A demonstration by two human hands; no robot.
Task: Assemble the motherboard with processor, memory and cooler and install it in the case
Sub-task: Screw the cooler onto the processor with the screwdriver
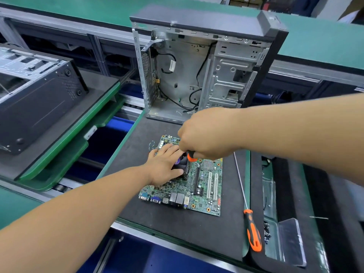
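Motherboard (199,182) lies flat on the dark mat of the bench (216,233), directly beneath both hands, with the open case (197,71) standing upright beyond them. The left hand (164,164) rests with straight, spread fingers on the cooler (182,164), steadying it; this grip holds nothing closed. The right hand (204,134), above and just right of it, has its grip curled tight round an orange-handled screwdriver (191,156) pointed down at the cooler's edge. A second, long screwdriver (252,231) lies well off to the right of that hand. The likely risks: the tip slipping off a screw and gouging the board, or uneven tightening tilting the cooler on the processor, which is hidden.
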